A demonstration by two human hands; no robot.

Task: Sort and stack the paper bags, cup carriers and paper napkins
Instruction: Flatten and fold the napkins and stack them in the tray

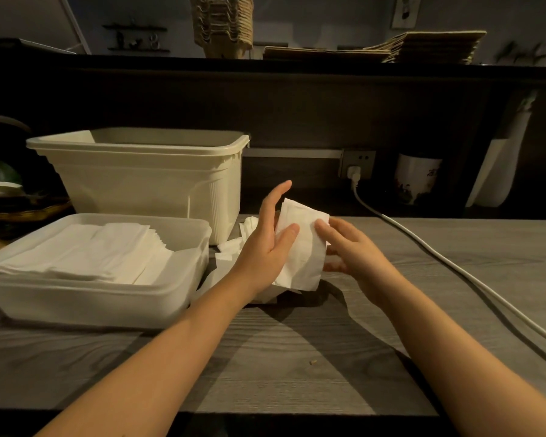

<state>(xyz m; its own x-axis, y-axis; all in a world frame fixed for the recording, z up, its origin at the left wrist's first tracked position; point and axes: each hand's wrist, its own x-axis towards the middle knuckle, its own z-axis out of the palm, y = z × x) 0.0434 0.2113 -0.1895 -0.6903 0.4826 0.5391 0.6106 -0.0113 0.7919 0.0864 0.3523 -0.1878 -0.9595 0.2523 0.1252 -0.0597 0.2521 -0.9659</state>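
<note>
White tissue, thin and limp: that is what I am handling, and it weighs almost nothing. The folded napkin (pixel 303 250) stands nearly upright between my hands, above the grey wooden table (pixel 297 357). My left hand (pixel 265 247) backs it with straight fingers while the thumb presses its front face, so the sheet is pinched there. My right hand (pixel 352 252) takes the opposite edge, fingertips laid on the front and the thumb, as far as I can tell, tucked behind.

Paper this soft will not hold its shape by itself. It sags, creases at any hard squeeze and tears if the two hands pull apart, so I judge a flat, broad hold along the edges better than a fingertip nip at one corner. It is not slippery; the surface clings a little.

More loose napkins (pixel 230 247) lie crumpled on the table under my left wrist, just beside the clear tray (pixel 108 294), where a neat napkin pile (pixel 85 253) sits already. I would lay this one down flat and let it go gently, because a draught or a careless drop would skew it.
</note>
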